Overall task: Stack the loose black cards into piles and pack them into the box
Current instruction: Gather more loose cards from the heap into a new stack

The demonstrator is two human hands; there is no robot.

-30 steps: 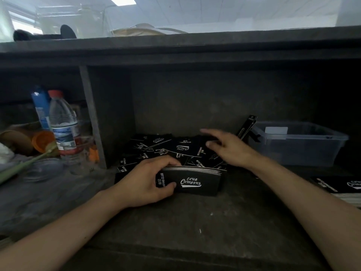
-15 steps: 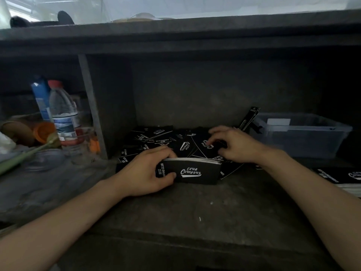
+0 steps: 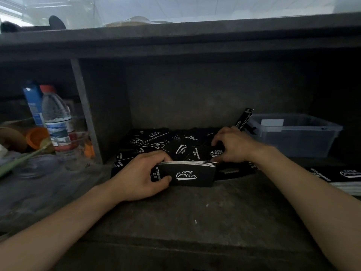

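Stack [image 3: 187,174] edge-up in L hand [image 3: 140,174], R hand [image 3: 234,146] pinching card [image 3: 202,153]

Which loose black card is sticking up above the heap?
The card propped at the clear box's end, behind the right hand; the others lie low in the heap.

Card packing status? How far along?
Done: one pile lies at the right edge of the shelf. In hand: the left hand grips a stack, and the right hand pinches a loose card. Left: the scattered cards behind, plus packing. I cannot tell whether the clear box holds any cards.
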